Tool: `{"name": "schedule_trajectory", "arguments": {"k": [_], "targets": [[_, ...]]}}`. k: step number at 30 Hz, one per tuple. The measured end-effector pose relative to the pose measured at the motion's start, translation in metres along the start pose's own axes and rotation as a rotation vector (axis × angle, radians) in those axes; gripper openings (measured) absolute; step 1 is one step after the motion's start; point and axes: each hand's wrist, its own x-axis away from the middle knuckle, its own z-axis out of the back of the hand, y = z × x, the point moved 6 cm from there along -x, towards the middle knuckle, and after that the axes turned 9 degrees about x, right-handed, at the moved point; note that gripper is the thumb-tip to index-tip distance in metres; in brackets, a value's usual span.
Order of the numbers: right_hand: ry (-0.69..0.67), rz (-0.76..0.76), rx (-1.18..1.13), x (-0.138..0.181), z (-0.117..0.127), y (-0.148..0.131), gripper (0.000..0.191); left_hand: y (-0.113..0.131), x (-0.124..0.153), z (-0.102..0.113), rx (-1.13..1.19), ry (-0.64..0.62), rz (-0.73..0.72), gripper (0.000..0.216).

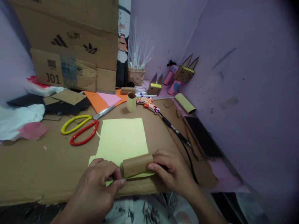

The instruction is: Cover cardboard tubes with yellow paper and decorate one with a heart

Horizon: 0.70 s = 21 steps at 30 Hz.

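Note:
A brown cardboard tube [137, 166] lies on its side across the near part of a pale yellow paper sheet [122, 137]. My right hand [171, 169] grips the tube's right end between thumb and fingers. At the tube's left end, my left hand [100, 180] is closed in a pinch, thumb against fingers, at the near edge of the paper. Exactly what lies between those fingertips is partly hidden. Scissors [94, 119] with one yellow and one red handle rest left of the sheet, blades pointing away.
Beyond the paper stand a short yellow-wrapped tube [131, 102] and a patterned glue gun [149, 104], its black cable running right. A phone [202, 135] and another wrapped tube [185, 103] lie at right. Cardboard boxes [77, 71] stand behind; white cloth [21, 119] lies left.

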Motion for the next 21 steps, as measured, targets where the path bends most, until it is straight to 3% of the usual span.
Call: {"name": "schedule_trajectory", "arguments": {"k": [8, 17, 21], "targets": [[0.027, 0.020, -0.032, 0.0008, -0.0003, 0.0000, 0.029, -0.0028, -0.0002, 0.0003, -0.013, -0.005, -0.056, 0.015], [-0.123, 0.080, 0.111, 0.0051, 0.0010, -0.0049, 0.040, 0.0001, 0.0003, 0.0023, -0.001, 0.023, 0.003, 0.017], [-0.100, 0.125, 0.077, 0.0063, 0.0015, -0.0079, 0.043, -0.0072, -0.0006, -0.0018, -0.013, -0.034, 0.034, 0.018]]}}
